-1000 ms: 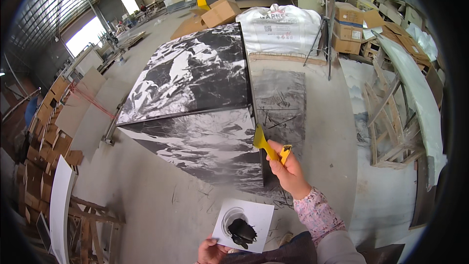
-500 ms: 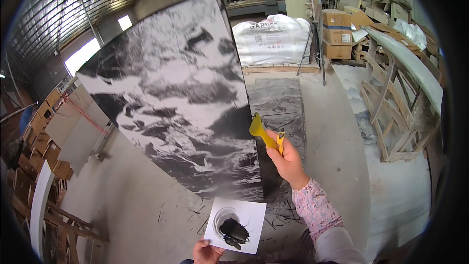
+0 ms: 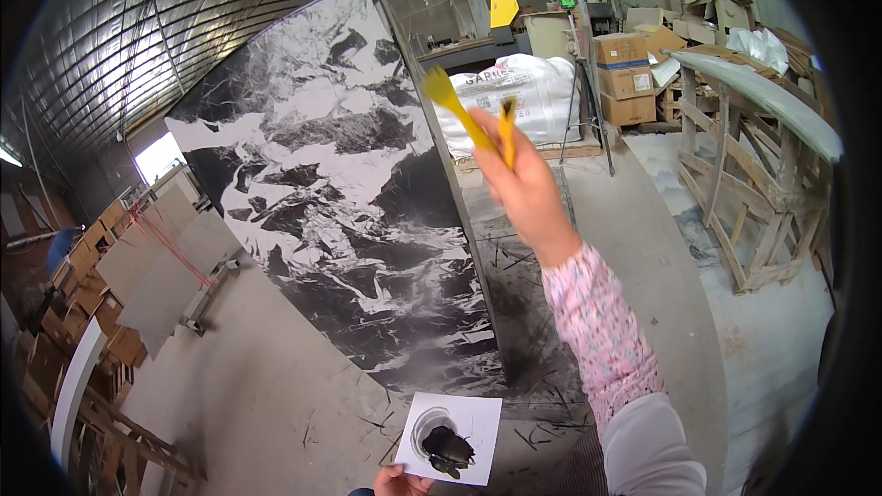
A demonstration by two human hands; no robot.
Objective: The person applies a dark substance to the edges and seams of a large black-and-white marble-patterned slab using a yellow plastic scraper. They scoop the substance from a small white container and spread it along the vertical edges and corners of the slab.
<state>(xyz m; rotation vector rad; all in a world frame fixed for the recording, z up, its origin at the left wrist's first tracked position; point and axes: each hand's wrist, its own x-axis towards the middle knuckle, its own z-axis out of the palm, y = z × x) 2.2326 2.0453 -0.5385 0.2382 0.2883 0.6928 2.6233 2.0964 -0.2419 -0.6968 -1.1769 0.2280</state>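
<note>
My right hand [image 3: 531, 202] is raised near the right edge of a large black-and-white marbled slab [image 3: 317, 161]. It is closed around a yellow plastic scraper [image 3: 457, 108], whose wide blade points up and left. A second slim yellow tool with a dark tip [image 3: 507, 133], which looks like a utility knife, sticks up from the same grip. At the bottom, my left hand [image 3: 404, 482] pinches the lower-left corner of a white square board [image 3: 482, 418]. A lump of black paste [image 3: 448, 448] lies on the board inside a grey smear. The scraper appears apart from the slab.
Behind the slab stand a white bulk bag [image 3: 514, 96] on a pallet and a tripod [image 3: 593, 119]. Stacked cartons [image 3: 627, 78] and a wooden frame [image 3: 735, 184] are on the right. Dark strips of scrap [image 3: 372, 422] litter the floor; stone panels [image 3: 152, 262] lean at left.
My right hand has risen up and away from the slab's lower right edge, carrying both yellow tools. The board in my left hand has dropped slightly. The view has shifted a little.
</note>
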